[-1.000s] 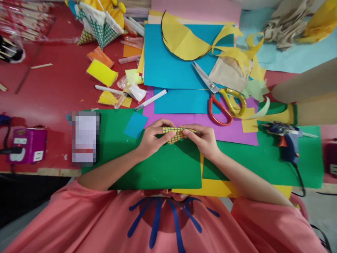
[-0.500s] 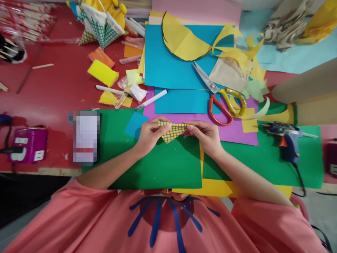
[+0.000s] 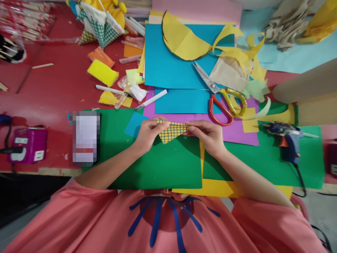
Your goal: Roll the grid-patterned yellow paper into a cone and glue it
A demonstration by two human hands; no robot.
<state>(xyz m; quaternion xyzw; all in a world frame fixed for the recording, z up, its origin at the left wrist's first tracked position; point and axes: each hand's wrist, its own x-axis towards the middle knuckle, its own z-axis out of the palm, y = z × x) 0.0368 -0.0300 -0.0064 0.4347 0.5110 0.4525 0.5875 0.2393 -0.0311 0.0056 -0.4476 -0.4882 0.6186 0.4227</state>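
Observation:
Between my hands is a small yellow piece with a dark grid pattern [image 3: 171, 133], folded or cut to a triangle that points down. Whether it is paper or cloth I cannot tell. My left hand [image 3: 147, 136] pinches its upper left corner with thumb and fingers. On the other side, my right hand [image 3: 208, 136] pinches the upper right corner. Both hands hover over green sheets [image 3: 158, 172] on the table. Beyond my right hand lie scissors [image 3: 214, 88] with one red and one yellow handle, blades slightly apart.
A yellow paper half-disc [image 3: 184, 40] lies on blue sheets [image 3: 168, 75]. To the right is a glue gun [image 3: 288, 138]; to the left, a phone-like blurred object [image 3: 86, 137]. White pens [image 3: 155, 98], yellow scraps [image 3: 234, 52] and a grid-patterned craft [image 3: 101, 26] stand farther back.
My left hand has shifted slightly left and my right hand slightly right. More of the gridded piece's left side now shows beyond my left thumb.

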